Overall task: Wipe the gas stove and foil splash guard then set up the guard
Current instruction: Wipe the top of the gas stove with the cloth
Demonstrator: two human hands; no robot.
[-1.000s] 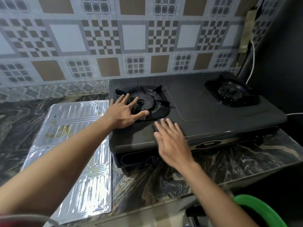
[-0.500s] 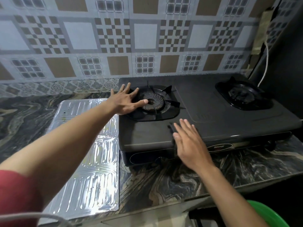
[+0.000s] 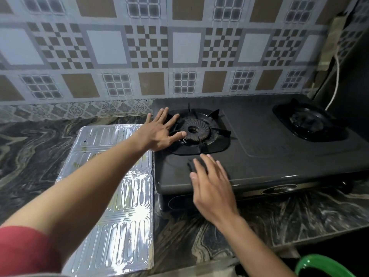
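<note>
A dark two-burner gas stove (image 3: 259,156) stands on the marble counter against the tiled wall. My left hand (image 3: 159,132) lies flat with fingers spread on the left burner's pan support (image 3: 199,132), thumb touching the burner ring. My right hand (image 3: 209,180) hovers open over the stove's front left edge, holding nothing. The foil splash guard (image 3: 111,216) lies flat on the counter left of the stove, partly under my left forearm, with yellowish stains on it. No cloth is visible.
The right burner (image 3: 307,122) sits at the stove's far end. A white cable (image 3: 337,76) hangs down the wall corner at the right. A green rim of a container (image 3: 319,264) shows below the counter edge. Marble counter (image 3: 30,156) extends left.
My left hand has slid a little farther back along the left burner. My right hand has stayed near the stove's front edge. The view has shifted so the stove sits farther right.
</note>
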